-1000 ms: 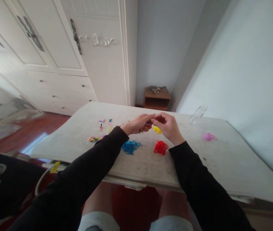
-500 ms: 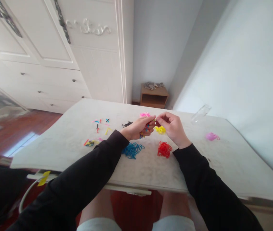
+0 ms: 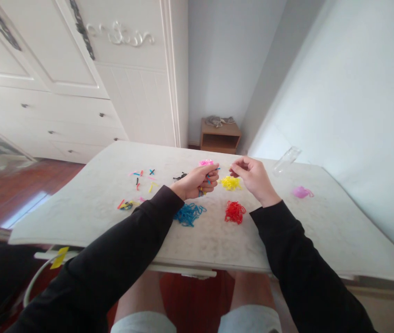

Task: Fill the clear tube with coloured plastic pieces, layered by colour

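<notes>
A: What does everything lie on?

B: A white table (image 3: 169,243), over a reddish floor (image 3: 61,178). A white wardrobe (image 3: 134,92) stands past its far left corner, a pale wall (image 3: 356,101) runs by the right edge, and a wooden nightstand (image 3: 220,142) sits beyond the far edge.

A: And the held rubber bands (image 3: 209,179)?

B: In the left hand (image 3: 197,181) — its fingers curl round several colours, a blue tip poking out past the thumb. The right hand (image 3: 248,174) is just beside it, apart, thumb and fingertips drawn narrow; I can't tell whether they pinch anything.

A: The loose ones?

B: A yellow pile (image 3: 230,183) lies by the right hand, a pink pile (image 3: 206,162) towards the far edge, a black pile (image 3: 180,176) by the left wrist. The blue pile (image 3: 189,214) and red pile (image 3: 234,212) lie closer to the near edge; small coloured pieces (image 3: 137,181) are scattered towards the left edge.

A: Containers?

B: A clear cylinder (image 3: 286,160) near the far right corner — I can't make out its contents. The nightstand has an open shelf, with a crumpled grey cloth (image 3: 217,121) on top.
</notes>
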Available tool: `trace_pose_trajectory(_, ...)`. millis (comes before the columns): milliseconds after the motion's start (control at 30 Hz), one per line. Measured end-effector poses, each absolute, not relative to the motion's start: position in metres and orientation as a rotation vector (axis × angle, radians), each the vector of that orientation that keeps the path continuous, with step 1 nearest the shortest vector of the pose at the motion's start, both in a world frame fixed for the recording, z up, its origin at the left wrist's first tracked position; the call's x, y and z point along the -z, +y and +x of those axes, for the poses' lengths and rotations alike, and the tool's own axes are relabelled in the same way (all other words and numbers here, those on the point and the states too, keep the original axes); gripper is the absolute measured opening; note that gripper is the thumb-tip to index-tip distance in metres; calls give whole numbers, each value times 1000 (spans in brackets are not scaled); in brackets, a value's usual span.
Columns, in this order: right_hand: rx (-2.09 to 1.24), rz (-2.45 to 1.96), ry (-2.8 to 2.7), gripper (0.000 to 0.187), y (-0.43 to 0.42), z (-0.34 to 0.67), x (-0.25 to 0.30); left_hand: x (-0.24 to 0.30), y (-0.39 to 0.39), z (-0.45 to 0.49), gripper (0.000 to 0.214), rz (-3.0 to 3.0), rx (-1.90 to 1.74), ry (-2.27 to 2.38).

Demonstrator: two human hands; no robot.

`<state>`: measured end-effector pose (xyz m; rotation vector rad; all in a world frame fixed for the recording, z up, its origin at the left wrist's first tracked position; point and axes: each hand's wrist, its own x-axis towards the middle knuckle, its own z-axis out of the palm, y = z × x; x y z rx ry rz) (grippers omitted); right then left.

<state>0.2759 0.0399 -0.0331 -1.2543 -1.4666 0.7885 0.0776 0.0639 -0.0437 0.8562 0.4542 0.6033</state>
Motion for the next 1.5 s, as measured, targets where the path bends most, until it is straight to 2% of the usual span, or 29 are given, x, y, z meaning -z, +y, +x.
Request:
trace_pose_trajectory(133,-429,-1526,-1663,16,44,296,34,45,64,77,46,854,-593,445)
trace_pose_trajectory(233,-448,-1637,-1712,9,45,303,36,44,64,77,45,844,-585,437)
trace_pose_trajectory(400,-402,-1753,-1735,8,42,298,35,43,64,77,46,831,-575,440)
trace_pose_trajectory(500,-378,-1581,-1724,8,38,288,29,44,64,77,46,823,-580,427)
trace_pose_trajectory(633,-610,-1143,-1791,19,28,269,24,46,65,78,46,814,-595,439)
trace_pose_trajectory(733,-657,-975,-1842,24,21,257,25,46,65,80,46,803,-626,484)
trace_pose_trajectory(967,-424,-947,-1988,6,18,246,29,46,62,83,42,779,-715,569)
trace_pose_trajectory(1067,-416,-958,-1987,8,17,244,29,46,62,83,47,777,-687,538)
trace_pose_trajectory(1300,-515,-969,-1798,9,14,247,23,40,62,82,46,754,-655,548)
trace_pose_trajectory(1500,-799,-766,-2221,7,1,236,22,39,66,81,48,594,-762,596)
